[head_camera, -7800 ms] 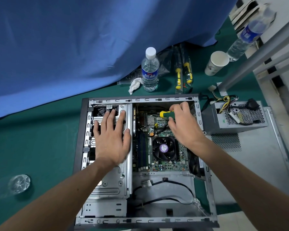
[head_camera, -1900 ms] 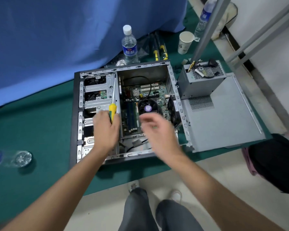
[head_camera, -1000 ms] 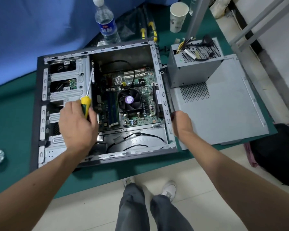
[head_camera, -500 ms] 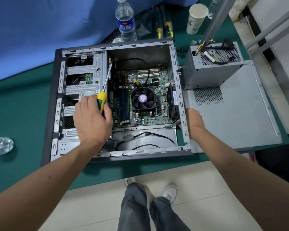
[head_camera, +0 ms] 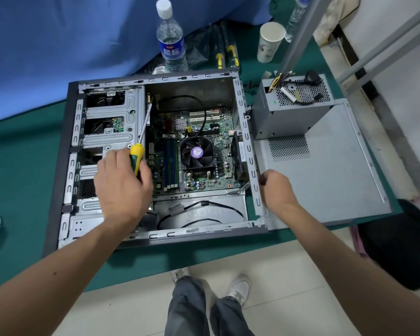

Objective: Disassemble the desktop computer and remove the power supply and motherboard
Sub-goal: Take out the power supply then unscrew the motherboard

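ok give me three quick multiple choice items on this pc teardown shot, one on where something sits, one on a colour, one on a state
1. Where is the power supply?
A. Bolted inside the case
B. Outside the case, on the removed side panel
C. On the floor

2. What colours is the screwdriver handle?
A. Yellow and green
B. Red and black
C. All blue

3. What is the state of the motherboard?
A. Lifted out onto the mat
B. Held in the right hand
C. Seated in the case

Answers:
1. B, the grey box stands on the side panel, right of the case.
2. A, yellow and green show above the left hand that grips it.
3. C, the board and its fan lie inside the case, while the right hand is at the case's right edge.
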`<state>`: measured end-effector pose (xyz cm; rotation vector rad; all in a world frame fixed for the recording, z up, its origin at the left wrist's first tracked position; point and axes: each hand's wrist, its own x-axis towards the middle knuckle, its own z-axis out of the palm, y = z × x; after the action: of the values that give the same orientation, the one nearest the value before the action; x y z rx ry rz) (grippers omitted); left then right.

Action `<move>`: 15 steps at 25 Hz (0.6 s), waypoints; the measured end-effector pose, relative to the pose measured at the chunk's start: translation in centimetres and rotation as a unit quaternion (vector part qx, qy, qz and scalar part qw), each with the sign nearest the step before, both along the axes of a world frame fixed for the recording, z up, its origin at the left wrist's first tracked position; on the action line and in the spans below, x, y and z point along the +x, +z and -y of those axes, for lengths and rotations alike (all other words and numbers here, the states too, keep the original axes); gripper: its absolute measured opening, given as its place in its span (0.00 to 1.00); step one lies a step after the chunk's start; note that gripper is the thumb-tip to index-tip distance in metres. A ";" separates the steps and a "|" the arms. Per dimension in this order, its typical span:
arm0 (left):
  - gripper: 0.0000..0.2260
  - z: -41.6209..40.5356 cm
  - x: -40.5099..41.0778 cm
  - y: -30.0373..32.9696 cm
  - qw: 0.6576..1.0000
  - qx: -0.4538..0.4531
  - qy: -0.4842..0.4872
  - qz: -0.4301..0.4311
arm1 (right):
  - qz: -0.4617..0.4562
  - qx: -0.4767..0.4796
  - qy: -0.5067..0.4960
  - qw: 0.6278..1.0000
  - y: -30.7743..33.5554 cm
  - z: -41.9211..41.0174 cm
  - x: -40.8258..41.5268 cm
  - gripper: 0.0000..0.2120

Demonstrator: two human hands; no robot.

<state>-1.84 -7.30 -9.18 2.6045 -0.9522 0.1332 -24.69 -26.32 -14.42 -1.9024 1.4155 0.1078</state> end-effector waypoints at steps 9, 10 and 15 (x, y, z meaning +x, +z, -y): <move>0.17 0.0 -0.1 0.1 1.000 -0.006 -0.001 0.007 | 0.291 0.110 -0.146 0.939 6.6 -1.0 -2.7 0.18; 0.16 0.1 -0.1 0.0 1.000 -0.006 -0.002 0.011 | 0.319 0.125 -0.147 0.928 7.8 -0.9 -2.7 0.16; 0.12 0.1 0.0 0.1 1.000 -0.011 0.000 0.026 | 0.349 0.202 0.015 0.915 12.5 -1.7 -0.3 0.18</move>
<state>-1.89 -7.36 -9.04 2.5929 -0.9624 0.2114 -24.95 -24.60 -1.88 -1.4060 0.7962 -0.2319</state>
